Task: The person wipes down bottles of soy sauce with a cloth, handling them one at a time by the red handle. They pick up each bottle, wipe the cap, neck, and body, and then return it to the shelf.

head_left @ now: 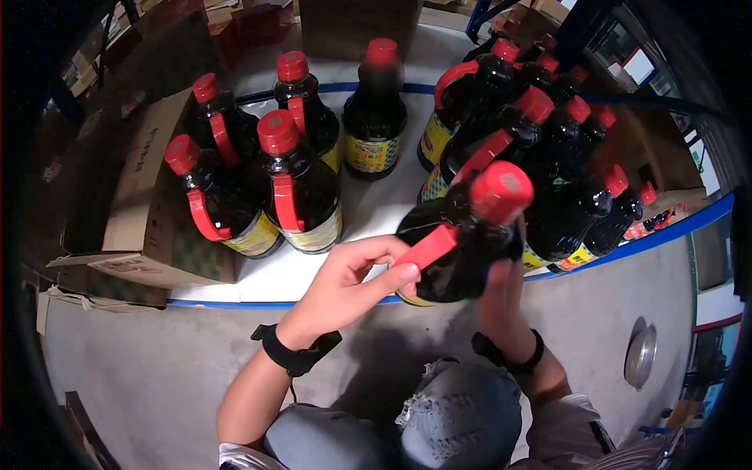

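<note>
While the left hand (345,286) pinches the red handle (427,247) between thumb and fingers, the right hand (501,301) lies at the side of the held bottle (450,262), blurred; its finger position cannot be told.

Held bottle: one, dark, red-capped, tilted, over the front part of the white, blue-edged surface (254,288); contact beneath it cannot be told.

Left group (301,192): four bottles, red caps and handles, upright, close together beside an open cardboard box (168,188).

Lone bottle (374,117): one, upright, yellow label, between the groups, further back.

Right group (548,149): at least eight bottles, crowded just beside the held bottle, which partly hides them; exact count cannot be told.

Black wristbands (291,354): two, one per wrist.

Round metal dish (641,357): one, on the floor (591,313), right.
</note>
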`<control>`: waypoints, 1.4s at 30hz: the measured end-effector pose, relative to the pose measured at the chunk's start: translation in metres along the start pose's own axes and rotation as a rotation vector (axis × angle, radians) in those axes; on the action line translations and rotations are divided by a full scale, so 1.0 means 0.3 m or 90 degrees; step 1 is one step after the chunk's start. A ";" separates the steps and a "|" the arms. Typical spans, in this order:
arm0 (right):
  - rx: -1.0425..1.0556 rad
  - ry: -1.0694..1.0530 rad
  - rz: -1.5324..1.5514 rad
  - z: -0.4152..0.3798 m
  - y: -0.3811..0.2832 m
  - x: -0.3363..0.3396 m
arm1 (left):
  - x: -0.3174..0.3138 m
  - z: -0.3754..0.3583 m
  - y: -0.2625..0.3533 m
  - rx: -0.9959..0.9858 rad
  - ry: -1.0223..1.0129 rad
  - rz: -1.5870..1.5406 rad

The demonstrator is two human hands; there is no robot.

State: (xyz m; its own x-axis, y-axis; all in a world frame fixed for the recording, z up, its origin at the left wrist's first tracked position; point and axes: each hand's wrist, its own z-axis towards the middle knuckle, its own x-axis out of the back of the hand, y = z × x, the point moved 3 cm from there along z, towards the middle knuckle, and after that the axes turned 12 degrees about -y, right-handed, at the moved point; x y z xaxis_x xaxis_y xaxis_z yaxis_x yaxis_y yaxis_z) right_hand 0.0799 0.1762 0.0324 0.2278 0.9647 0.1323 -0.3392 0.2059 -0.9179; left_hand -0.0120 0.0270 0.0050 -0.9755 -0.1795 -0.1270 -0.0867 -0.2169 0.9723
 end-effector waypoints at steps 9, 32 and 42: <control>0.148 -0.003 -0.257 0.180 0.087 -0.086 | -0.004 -0.034 -0.047 -0.257 0.266 -0.170; -0.081 0.036 0.216 0.081 0.212 -0.086 | -0.019 -0.063 -0.006 -0.089 0.161 -0.118; -0.137 0.184 0.276 -0.139 0.454 -0.076 | -0.055 -0.139 0.020 -0.111 0.072 0.034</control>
State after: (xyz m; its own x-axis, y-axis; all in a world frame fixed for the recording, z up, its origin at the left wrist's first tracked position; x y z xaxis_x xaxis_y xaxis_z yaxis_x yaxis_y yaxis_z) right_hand 0.0665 0.1753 -0.1111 0.3602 0.8631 -0.3540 -0.2706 -0.2665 -0.9251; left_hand 0.0121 -0.0113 0.0047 -0.9481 -0.2993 -0.1072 0.0101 -0.3655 0.9308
